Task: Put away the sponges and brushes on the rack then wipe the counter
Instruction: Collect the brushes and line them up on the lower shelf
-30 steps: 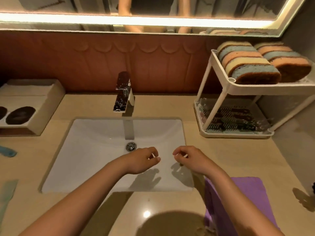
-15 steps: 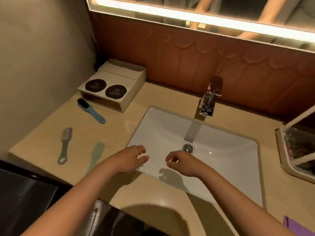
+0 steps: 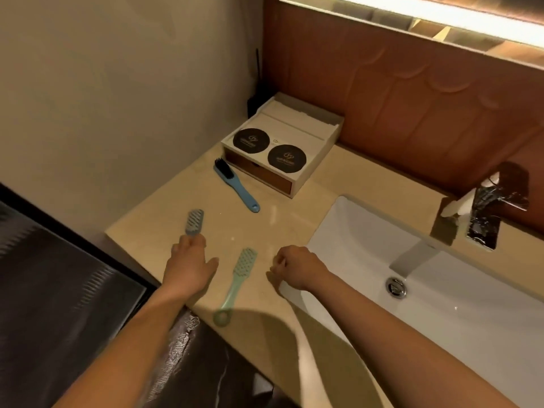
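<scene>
A person's two bare forearms reach in from the bottom edge over a beige bathroom counter [image 3: 279,219]. The left hand [image 3: 188,266] lies palm down near the counter's front left corner. Its fingers curl down onto the handle of a grey brush [image 3: 194,221], hiding the handle, and its thumb sticks out to the side. Whether the fingers actually grasp the handle cannot be told. The brush's bristled head pokes out just beyond the fingertips, lying flat on the counter.

The right hand [image 3: 297,269] hovers at the left rim of a white sink [image 3: 368,245]. Its fingers are loosely curled and it holds nothing.

Between the two hands a pale green brush [image 3: 235,285] lies flat, its head pointing away from the person and its ringed handle toward the counter's front edge.

Farther back a blue brush [image 3: 237,185] with black bristles lies at a slant, just beside a white box [image 3: 294,125]. Two round black discs [image 3: 251,140] sit on top of the box.

To the right, a dark faucet [image 3: 497,201] stands behind the sink, above the metal drain [image 3: 396,287]. A reddish-brown wall panel [image 3: 412,98] runs behind the counter, with a bright light strip [image 3: 441,22] above it.
</scene>
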Demonstrator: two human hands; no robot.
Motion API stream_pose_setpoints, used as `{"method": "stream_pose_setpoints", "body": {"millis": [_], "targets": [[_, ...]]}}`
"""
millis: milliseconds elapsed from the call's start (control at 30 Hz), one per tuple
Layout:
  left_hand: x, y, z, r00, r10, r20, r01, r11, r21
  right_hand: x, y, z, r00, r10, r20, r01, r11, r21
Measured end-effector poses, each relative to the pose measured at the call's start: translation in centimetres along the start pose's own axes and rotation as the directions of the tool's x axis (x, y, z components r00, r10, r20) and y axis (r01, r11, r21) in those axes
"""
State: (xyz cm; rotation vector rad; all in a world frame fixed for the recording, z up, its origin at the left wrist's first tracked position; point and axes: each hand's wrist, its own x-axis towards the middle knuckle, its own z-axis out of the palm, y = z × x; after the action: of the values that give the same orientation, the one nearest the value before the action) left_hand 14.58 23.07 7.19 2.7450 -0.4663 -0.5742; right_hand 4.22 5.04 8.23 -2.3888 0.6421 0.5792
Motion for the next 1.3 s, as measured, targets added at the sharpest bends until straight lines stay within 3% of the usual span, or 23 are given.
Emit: {"method": "stream_pose_setpoints", "body": {"millis": [100, 500, 767, 933, 1067, 1200, 1300], "targets": [[0.9, -1.5, -0.6, 0.993, -0.06, -0.106, 0.057, 0.998, -0.029, 0.9, -2.2, 1.3, 0.999, 0.017, -0.043, -0.018, 1.0, -0.019], [6.9, -1.7, -1.6, 0.973, -0.106, -0.206, 0.129, 0.987, 0.1, 3.1, -6.8, 3.2, 0.988, 0.078, -0.132, -0.093, 0.989, -0.111], [8.9, -1.8, -1.6, 0.97, -0.192, -0.146, 0.213, 0.966, 0.147, 4.3, -7.6, 3.3, 0.989, 0.104, -0.108, -0.115, 0.988, -0.104], [8.6, -2.2, -2.0, 0.966, -0.232, -0.115, 0.228, 0.973, -0.048, 5.0, -7.2, 3.0, 0.989, 0.115, -0.095, -0.125, 0.986, -0.113], [7.1, -2.0, -2.4, 0.987, -0.127, -0.101, 0.09, 0.945, -0.313, 5.0, -6.6, 2.3, 0.99, 0.078, -0.12, -0.091, 0.989, -0.112], [5.0, -0.3, -3.1, 0.999, 0.024, -0.037, -0.04, 0.848, -0.528, 4.7, -5.7, 0.7, 0.982, 0.021, -0.186, 0.005, 0.99, 0.14], [3.8, 1.7, -3.4, 0.995, 0.082, 0.058, -0.014, 0.683, -0.73, 3.9, -4.6, -1.1, 0.956, 0.008, -0.294, 0.094, 0.939, 0.331]]}}
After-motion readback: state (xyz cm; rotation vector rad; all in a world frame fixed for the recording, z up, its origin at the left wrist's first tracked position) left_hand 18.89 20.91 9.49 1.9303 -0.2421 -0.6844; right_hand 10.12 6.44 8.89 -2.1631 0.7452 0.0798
